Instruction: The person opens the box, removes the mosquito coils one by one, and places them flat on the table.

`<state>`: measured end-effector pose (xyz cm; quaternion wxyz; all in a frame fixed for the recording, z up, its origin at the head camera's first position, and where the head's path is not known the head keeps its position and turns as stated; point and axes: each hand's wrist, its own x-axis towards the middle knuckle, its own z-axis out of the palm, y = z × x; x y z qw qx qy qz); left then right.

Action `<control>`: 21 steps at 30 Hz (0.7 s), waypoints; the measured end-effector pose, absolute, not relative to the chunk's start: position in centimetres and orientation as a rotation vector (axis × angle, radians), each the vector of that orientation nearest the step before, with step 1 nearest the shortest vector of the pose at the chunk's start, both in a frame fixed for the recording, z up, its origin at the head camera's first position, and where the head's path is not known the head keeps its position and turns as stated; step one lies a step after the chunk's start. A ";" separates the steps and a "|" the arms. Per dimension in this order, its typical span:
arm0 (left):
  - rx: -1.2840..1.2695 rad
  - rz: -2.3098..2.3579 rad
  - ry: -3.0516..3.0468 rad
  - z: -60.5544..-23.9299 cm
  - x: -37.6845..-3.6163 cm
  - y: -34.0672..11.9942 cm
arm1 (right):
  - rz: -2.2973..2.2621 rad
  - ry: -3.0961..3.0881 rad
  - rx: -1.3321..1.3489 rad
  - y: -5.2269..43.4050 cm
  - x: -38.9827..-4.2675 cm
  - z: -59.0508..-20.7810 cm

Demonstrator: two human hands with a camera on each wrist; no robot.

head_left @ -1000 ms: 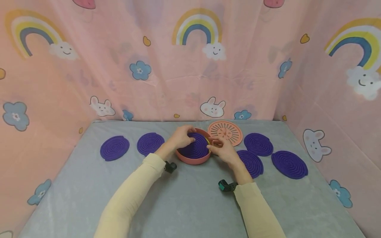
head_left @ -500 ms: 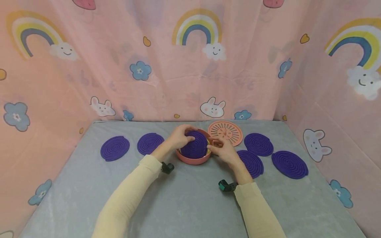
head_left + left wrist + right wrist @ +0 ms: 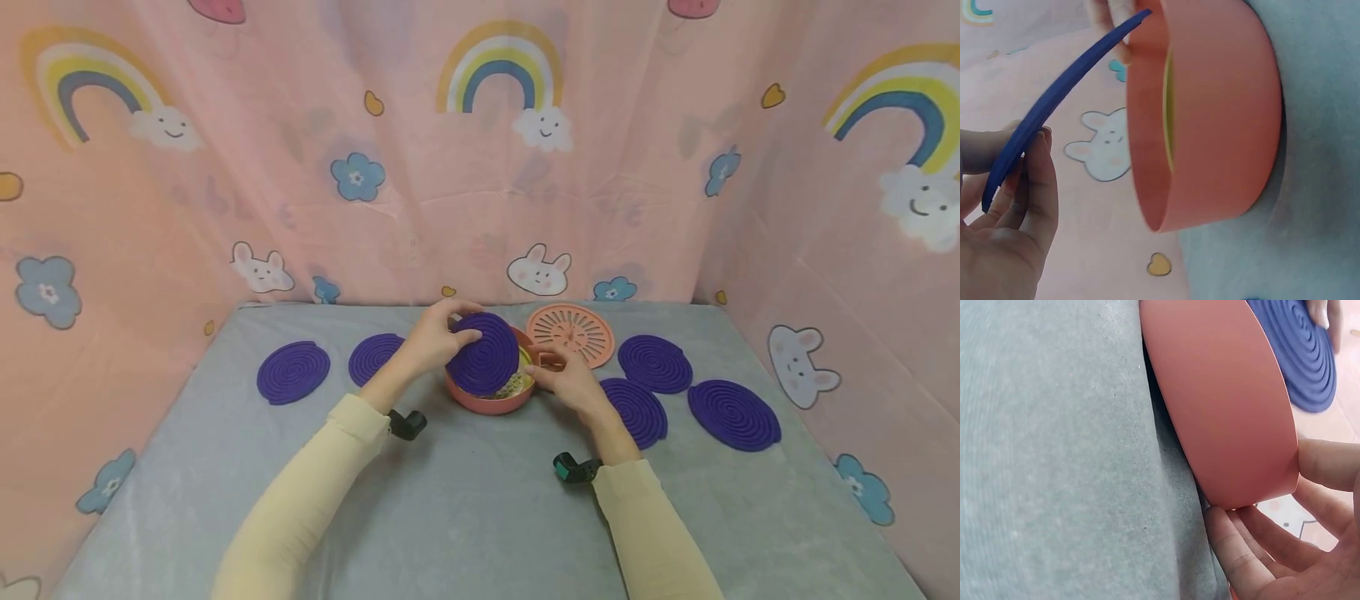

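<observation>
My left hand (image 3: 438,335) pinches a purple mosquito coil (image 3: 482,353) by its left edge, thumb on the near face. The coil is tilted up over the round pink mosquito coil box (image 3: 491,406). In the left wrist view the coil (image 3: 1066,84) shows edge-on, apart from the box wall (image 3: 1222,119). My right hand (image 3: 568,381) grips the box at its right side; in the right wrist view its thumb is at the rim and its fingers (image 3: 1235,556) lie against the outer wall (image 3: 1222,406). A yellow rim and speckled lining (image 3: 514,385) show inside the box.
The slotted pink lid (image 3: 572,335) lies flat behind the box on the right. Two purple coils (image 3: 293,372) lie to the left, one partly behind my left arm. Three more coils (image 3: 733,415) lie to the right on the grey cloth (image 3: 480,517). A pink curtain (image 3: 480,217) stands behind.
My left hand has lifted the coil up and to the left out of the box, uncovering part of the inside. The right hand has stayed at the box's right side.
</observation>
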<state>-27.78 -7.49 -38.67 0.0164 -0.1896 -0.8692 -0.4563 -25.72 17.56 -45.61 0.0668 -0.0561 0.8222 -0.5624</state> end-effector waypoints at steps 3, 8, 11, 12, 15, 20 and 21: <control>-0.567 -1.434 -2.689 -38.1 -27.1 -8.3 | -1.692 2.485 -0.162 17.5 -25.6 -45.5; -0.563 -1.418 -2.675 -37.4 -26.0 -10.2 | -1.690 2.494 -0.141 17.4 -25.7 -45.5; -0.560 -1.392 -2.661 -37.2 -25.4 -11.7 | -1.686 2.502 -0.125 17.2 -25.8 -45.4; -0.553 -1.388 -2.656 -37.2 -25.1 -12.3 | -1.681 2.505 -0.129 17.2 -25.8 -45.4; -0.529 -1.402 -2.650 -37.2 -24.3 -13.9 | -1.678 2.503 -0.122 17.1 -25.7 -45.3; -0.446 -1.420 -2.679 -37.4 -23.2 -16.9 | -1.682 2.487 -0.118 17.2 -25.7 -45.2; -0.421 -1.419 -2.688 -37.5 -23.0 -17.5 | -1.686 2.482 -0.117 17.2 -25.6 -45.2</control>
